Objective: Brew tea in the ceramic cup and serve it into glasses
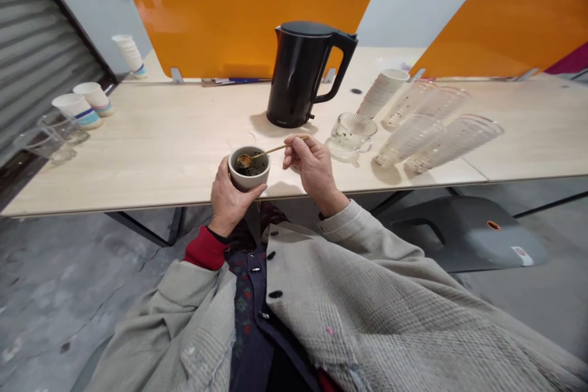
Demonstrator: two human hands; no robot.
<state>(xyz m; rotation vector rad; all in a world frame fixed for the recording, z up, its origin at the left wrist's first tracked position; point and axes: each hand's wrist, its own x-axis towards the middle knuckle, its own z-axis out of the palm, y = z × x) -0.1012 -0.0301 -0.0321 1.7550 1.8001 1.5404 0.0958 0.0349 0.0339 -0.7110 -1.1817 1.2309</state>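
Observation:
My left hand (233, 196) is wrapped round a small pale cup (248, 182) near the table's front edge. Dark liquid with loose leaf bits shows inside the cup. Between the pinched fingers of my right hand (313, 165) is the handle of a thin gold spoon (272, 150). The spoon's bowl rests over the cup's inside, at or in the liquid; I cannot tell how deep. Close to my right hand stands a ribbed glass cup (353, 132) on a clear saucer, with green leaf bits in it.
A black electric kettle (298, 76) stands behind the cup, before an orange divider (206, 24). Stacked paper cups (383, 92) and several stacks of clear plastic cups (454, 141) are on the right. Paper cups (76, 109) and glass mugs (43, 144) stand at the left end.

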